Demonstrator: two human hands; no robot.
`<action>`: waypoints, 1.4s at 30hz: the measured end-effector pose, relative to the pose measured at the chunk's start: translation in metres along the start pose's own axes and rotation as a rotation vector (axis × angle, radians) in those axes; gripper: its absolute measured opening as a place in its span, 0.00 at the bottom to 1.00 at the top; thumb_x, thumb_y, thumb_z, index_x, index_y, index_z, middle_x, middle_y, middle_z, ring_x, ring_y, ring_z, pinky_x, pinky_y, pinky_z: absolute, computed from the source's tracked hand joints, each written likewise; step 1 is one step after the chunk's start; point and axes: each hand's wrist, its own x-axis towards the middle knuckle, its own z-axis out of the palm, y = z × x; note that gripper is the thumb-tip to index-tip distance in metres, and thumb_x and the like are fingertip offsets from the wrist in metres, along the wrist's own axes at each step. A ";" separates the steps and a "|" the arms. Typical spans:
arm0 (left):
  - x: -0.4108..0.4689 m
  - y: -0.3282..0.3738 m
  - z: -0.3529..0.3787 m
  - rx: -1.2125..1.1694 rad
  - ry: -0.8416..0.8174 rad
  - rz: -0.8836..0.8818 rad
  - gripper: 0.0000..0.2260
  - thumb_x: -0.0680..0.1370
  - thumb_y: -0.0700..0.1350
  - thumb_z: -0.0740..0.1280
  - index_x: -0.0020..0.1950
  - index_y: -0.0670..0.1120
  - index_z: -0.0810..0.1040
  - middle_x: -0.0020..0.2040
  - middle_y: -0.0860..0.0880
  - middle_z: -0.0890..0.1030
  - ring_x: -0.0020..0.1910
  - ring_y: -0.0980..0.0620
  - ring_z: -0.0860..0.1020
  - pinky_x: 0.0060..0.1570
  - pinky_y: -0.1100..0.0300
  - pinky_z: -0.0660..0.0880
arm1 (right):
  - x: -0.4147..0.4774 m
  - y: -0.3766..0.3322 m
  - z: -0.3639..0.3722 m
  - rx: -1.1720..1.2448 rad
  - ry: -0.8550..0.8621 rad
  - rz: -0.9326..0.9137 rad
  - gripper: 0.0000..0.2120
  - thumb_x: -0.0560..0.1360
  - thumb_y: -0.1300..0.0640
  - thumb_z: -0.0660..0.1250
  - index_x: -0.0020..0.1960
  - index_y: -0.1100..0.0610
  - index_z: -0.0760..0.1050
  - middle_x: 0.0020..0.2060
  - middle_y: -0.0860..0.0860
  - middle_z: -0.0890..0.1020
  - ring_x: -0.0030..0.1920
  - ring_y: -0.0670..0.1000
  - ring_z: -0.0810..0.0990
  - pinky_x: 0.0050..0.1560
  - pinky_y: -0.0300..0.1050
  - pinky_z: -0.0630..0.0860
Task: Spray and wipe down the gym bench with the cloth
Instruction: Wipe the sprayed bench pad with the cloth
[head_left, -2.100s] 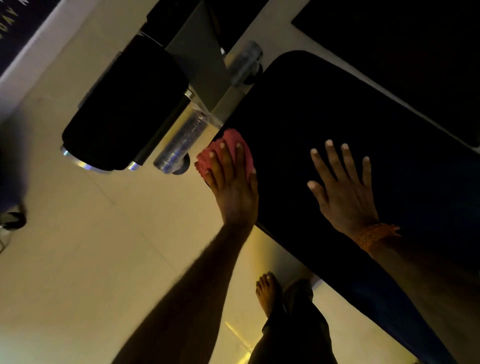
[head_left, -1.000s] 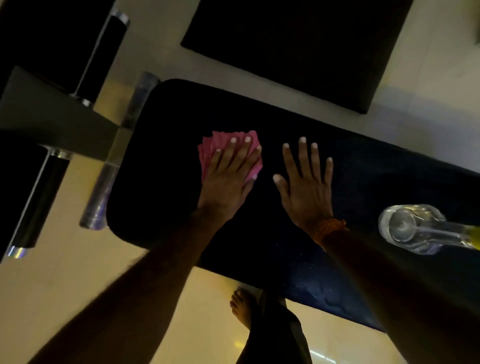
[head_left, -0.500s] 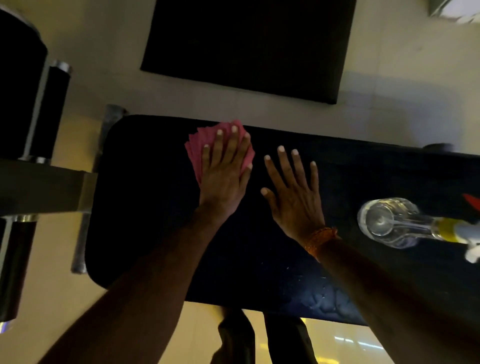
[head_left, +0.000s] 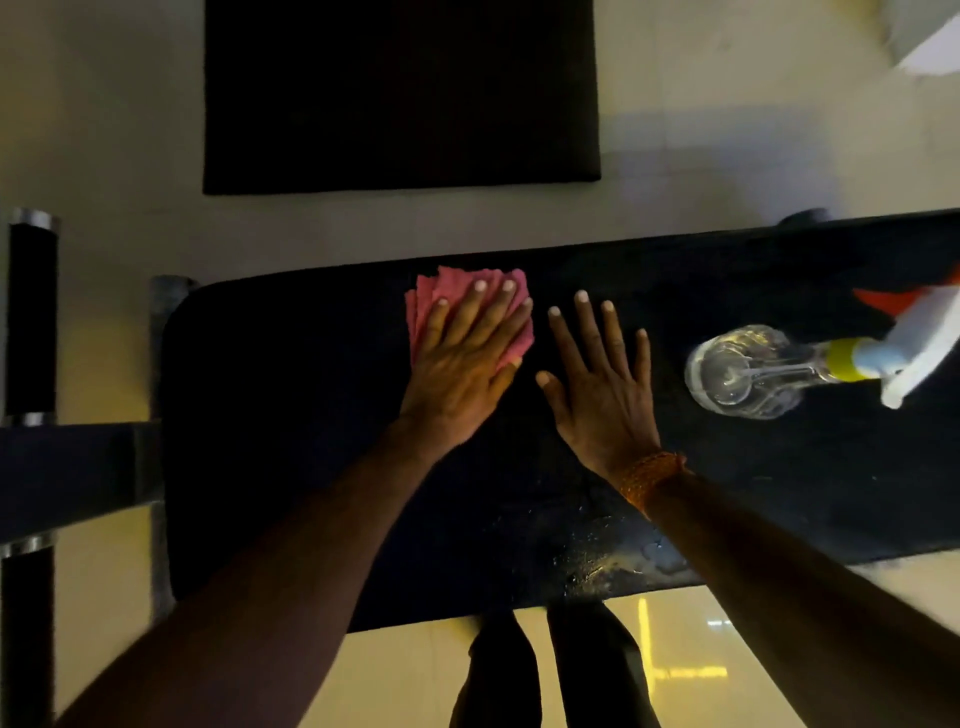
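In the head view, the pink cloth (head_left: 470, 312) is pressed flat onto the black bench (head_left: 291, 447) by the left hand (head_left: 465, 374), close to the far edge and roughly midway between the rounded left end and the spray bottle (head_left: 748, 370). The left hand is spread wide, fingers extended over the cloth; nothing is gripped, the cloth is only pinned under the palm and fingers. The right hand (head_left: 602, 389) is laid flat and open on the bare padding just beside the cloth, holding nothing and apparently serving as a brace. An orange thread band (head_left: 649, 475) is worn at the right wrist.

Compared with two seconds ago, the cloth has been carried from the near-left edge, by the metal frame, across the padding to the far edge, and over the last half second it has been shifted slightly rightward. The left end is therefore judged to be already wiped, and the stroke is now being worked toward the right.

The spray bottle is lying on its side on the bench, well right of the hands, its white trigger head (head_left: 914, 353) toward the right edge of the view. Droplets and wet streaks (head_left: 613, 564) are seen along the near edge below the right forearm, so that strip is judged not yet wiped. The bottle is likely to need lifting before the right part can be cleaned.
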 end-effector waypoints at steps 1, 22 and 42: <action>0.010 -0.008 -0.002 0.004 0.019 -0.010 0.27 0.86 0.57 0.47 0.85 0.53 0.48 0.85 0.49 0.48 0.84 0.45 0.47 0.81 0.41 0.47 | -0.001 0.000 0.000 0.002 0.005 0.004 0.32 0.85 0.39 0.47 0.85 0.49 0.45 0.85 0.52 0.43 0.84 0.57 0.42 0.81 0.68 0.46; 0.053 0.040 -0.006 -0.009 -0.004 0.070 0.28 0.86 0.57 0.45 0.85 0.52 0.43 0.85 0.49 0.43 0.84 0.46 0.43 0.81 0.41 0.44 | -0.065 0.031 0.003 0.047 -0.011 0.065 0.34 0.85 0.40 0.47 0.85 0.57 0.45 0.84 0.54 0.44 0.84 0.55 0.42 0.83 0.61 0.49; -0.013 0.059 0.009 0.074 -0.029 0.185 0.28 0.86 0.56 0.49 0.85 0.51 0.48 0.85 0.48 0.49 0.84 0.46 0.48 0.81 0.40 0.51 | -0.105 0.048 0.007 0.088 0.002 0.072 0.32 0.86 0.42 0.52 0.85 0.55 0.48 0.84 0.54 0.47 0.84 0.56 0.44 0.83 0.62 0.46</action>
